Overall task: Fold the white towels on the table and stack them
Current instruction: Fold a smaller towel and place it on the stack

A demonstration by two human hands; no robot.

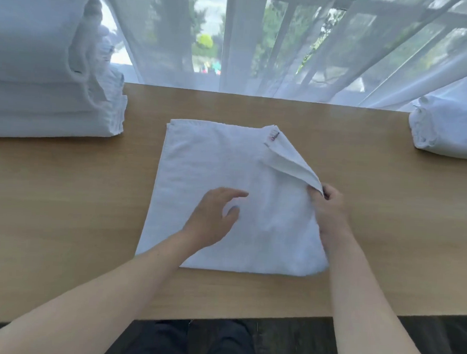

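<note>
The half-folded white towel (213, 175) lies mid-table (63, 195), soft and limp (likely light, apt to sag), best taken at its edges. The right hand (330, 209) pinches its lifted right edge; the left hand (211, 219) hovers spread. Folded stack (42, 85) far left, towel bundle (451, 128) right.

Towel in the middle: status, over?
Right hand pinches towel edge, lifted. Left hand open over towel. Stack waits left. Nothing in the way.
</note>
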